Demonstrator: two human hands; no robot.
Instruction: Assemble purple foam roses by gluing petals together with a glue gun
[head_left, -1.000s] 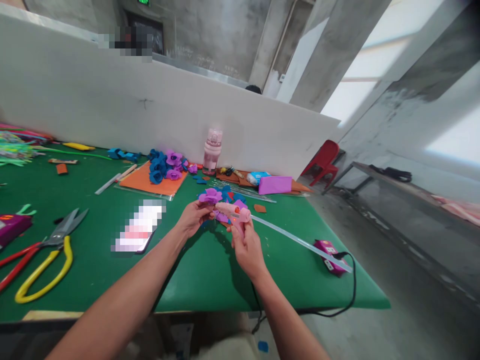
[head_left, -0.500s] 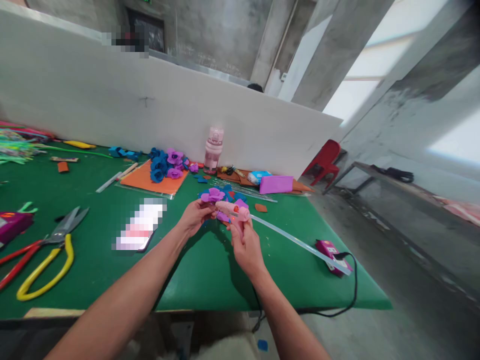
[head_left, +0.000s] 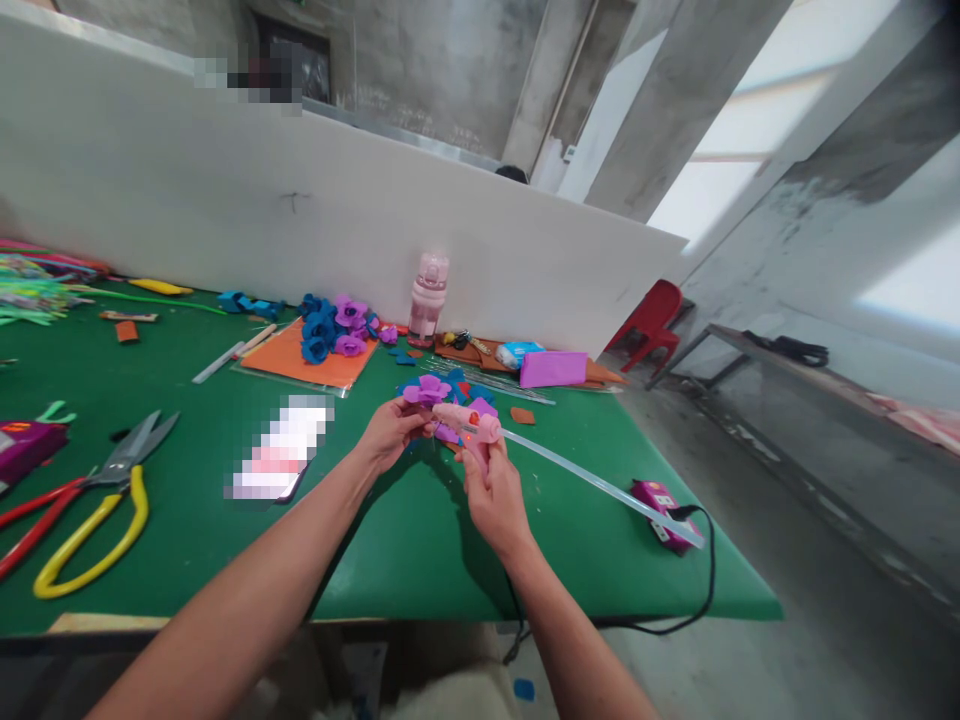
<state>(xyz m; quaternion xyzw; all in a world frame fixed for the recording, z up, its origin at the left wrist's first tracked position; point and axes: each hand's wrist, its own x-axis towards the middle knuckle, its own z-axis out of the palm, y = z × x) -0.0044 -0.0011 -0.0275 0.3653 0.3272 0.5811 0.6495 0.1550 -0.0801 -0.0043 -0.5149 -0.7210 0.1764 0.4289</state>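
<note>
1. Left hand (head_left: 391, 432) pinches a purple felt flower (head_left: 426, 391) by its underside, fingers closed on it, held just above the desk (head_left: 405, 550).
2. Right hand (head_left: 491, 492) is wrapped shut around the grip of a pink glue gun (head_left: 469, 424); its nozzle points left and sits at the flower's base, touching or nearly so, cannot tell which.
3. Change over the last second: almost none. Both hands and the flower sit a touch higher in view, mostly from head motion. The nozzle stays against the flower, so the gluing contact reads as ongoing, not finished.
4. A clear glue stick (head_left: 600, 483) trails from the back of the gun to the right of the right hand; beyond it lies a magenta plug block (head_left: 660, 508) with a black cord (head_left: 705, 590).
5. Beyond the hands: blue and purple felt flowers (head_left: 330, 328) on an orange sheet (head_left: 300, 368), and a pink bottle (head_left: 427, 298).
6. Far left of the left hand: yellow-handled scissors (head_left: 97, 510).
7. Writing: nothing legible. The item left of the left hand is blurred out; marks on the plug block are too small to read.
</note>
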